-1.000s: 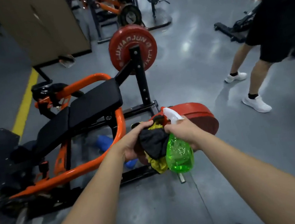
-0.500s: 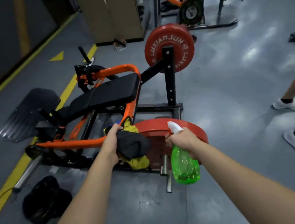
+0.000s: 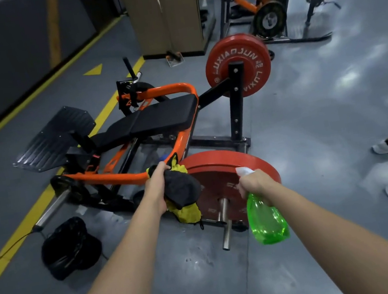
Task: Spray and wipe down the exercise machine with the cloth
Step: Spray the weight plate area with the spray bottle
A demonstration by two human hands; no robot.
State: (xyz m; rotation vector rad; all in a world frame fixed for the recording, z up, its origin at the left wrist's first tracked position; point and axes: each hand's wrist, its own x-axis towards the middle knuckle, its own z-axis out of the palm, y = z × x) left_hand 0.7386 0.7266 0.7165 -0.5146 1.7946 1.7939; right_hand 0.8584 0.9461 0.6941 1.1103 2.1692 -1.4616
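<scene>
The person stands over the exercise machine (image 3: pixel 158 124), left hand (image 3: pixel 157 187) gripping the bunched cloth (image 3: pixel 183 195) and right hand (image 3: pixel 254 184) clasping the green spray bottle (image 3: pixel 267 222), apparently about to spray, which calls for aiming the nozzle at the padding.

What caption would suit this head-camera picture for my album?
Left hand holds a cloth, right hand a green spray bottle, before an orange exercise machine.

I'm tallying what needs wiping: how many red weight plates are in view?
2. The far red plate hangs behind the black upright; the near red plate sits just beyond the spray bottle. More may be hidden.
</scene>
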